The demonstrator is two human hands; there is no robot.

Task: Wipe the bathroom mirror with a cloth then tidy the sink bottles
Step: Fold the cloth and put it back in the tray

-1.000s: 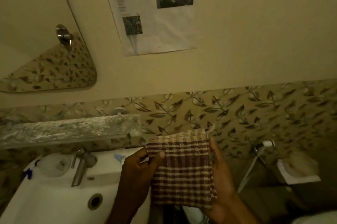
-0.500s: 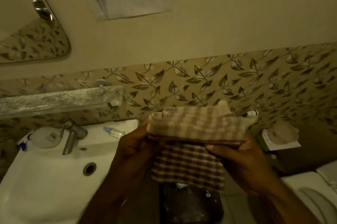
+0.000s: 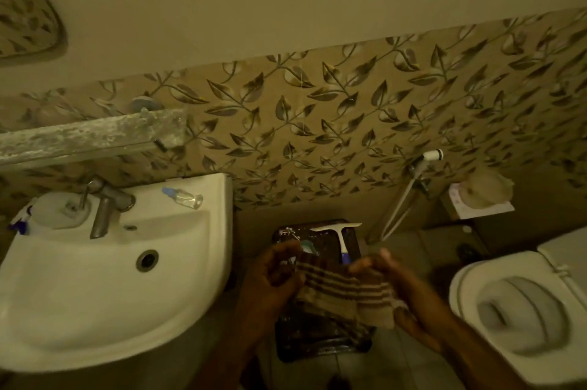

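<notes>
A brown-and-cream checked cloth [image 3: 346,291] is stretched low between both hands, right of the white sink [image 3: 104,304]. My left hand [image 3: 273,278] grips its left end and my right hand [image 3: 390,278] grips its right end. A small clear bottle with a blue cap [image 3: 182,197] lies on its side on the sink's back ledge. A white container [image 3: 55,210] sits left of the metal tap [image 3: 103,208]. Only the mirror's lower corner [image 3: 25,24] shows at the top left.
A dark bin or tray [image 3: 320,335] on the floor under the cloth holds a white squeegee [image 3: 341,237]. A toilet [image 3: 521,307] stands at the right, with a bidet sprayer [image 3: 430,156] on the tiled wall. A dusty glass shelf [image 3: 89,137] hangs above the sink.
The view has tilted downward, so the mirror and wall notice have slid out at the top. Both hands have lowered the cloth and drawn it out flatter, down over the floor bin.
</notes>
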